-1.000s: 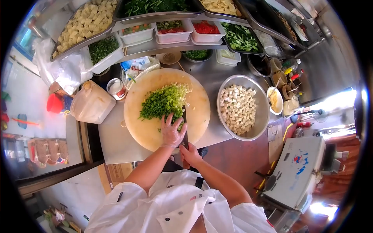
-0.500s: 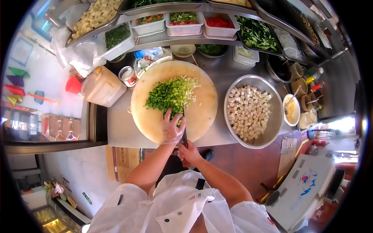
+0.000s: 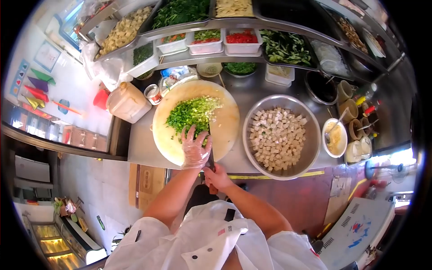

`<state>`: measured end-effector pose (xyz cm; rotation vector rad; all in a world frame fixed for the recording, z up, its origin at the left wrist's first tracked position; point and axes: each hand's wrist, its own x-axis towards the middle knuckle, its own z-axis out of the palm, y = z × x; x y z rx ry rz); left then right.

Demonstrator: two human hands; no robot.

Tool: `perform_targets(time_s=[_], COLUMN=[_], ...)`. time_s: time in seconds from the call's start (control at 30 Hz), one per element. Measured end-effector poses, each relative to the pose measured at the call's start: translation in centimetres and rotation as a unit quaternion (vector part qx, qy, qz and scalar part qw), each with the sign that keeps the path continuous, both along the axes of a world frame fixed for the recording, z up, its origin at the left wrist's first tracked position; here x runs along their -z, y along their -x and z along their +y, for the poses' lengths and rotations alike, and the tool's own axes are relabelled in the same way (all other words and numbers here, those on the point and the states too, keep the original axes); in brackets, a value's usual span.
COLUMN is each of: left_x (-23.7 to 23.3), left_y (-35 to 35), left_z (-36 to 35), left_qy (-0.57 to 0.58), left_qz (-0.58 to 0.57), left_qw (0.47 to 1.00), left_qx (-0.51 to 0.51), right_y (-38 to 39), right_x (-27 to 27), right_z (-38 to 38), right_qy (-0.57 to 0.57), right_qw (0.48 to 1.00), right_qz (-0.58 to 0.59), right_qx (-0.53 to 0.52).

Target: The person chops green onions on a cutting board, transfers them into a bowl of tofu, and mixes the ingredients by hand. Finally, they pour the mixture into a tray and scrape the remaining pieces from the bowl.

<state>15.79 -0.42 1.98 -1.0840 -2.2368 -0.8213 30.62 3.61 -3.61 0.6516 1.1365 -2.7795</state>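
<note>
1. The left hand [image 3: 195,148], in a clear glove, is over the near side of the greens [image 3: 191,112], just left of the knife [image 3: 211,139]; its fingers are spread and bent, pointing to the far side; whether the fingertips press on the greens or on the blade, I cannot tell.
2. The right hand [image 3: 218,177] is closed round the handle of the knife, just beyond the near edge of the board [image 3: 166,144]; its fingers are curled in, and the fingertips are partly hidden.
3. The knife points to the far side, its blade over the board along the right side of the greens; the greens lie chopped in a heap about the middle of the board, darker on the left, paler on the right, with a few bits apart to the right.
4. The board rests on the counter [image 3: 144,139]; right of it is the bowl [image 3: 246,130], holding pale cubes [image 3: 276,139]; farther right is a small dish [image 3: 344,144] with yellow food and a spoon [image 3: 344,114] in it.
5. At the far left of the board is a can [image 3: 153,93], with a jug [image 3: 128,104] left of it; beyond the board, tubs [image 3: 205,47] of cut food stand in a row on the shelf [image 3: 202,57].
</note>
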Motion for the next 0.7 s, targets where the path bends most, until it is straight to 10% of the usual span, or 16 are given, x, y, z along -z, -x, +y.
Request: perform_targets(time_s=[0.4,0.53,0.7], left_x=[2.9,8.4,-0.9], left_y=[-13.8,-12.1,-10.7], left_z=[18.9,25.2,26.4], left_qy=[-0.024,0.178,0.114], left_qz=[-0.147,-0.190,-0.364], left_qw=[0.972,0.942,0.861], left_qx=[0.182,0.210,0.337], right_y=[-16.3,-21.7,-28.0], right_x=[-4.5,-9.4,-13.4], right_z=[10.7,12.4,13.4], right_qy=[-0.091,-0.077,-0.131], right_qw=[0.961,0.930,0.888], right_qz=[-0.153,-0.253,-0.308], right_qx=[0.212,0.255,0.315])
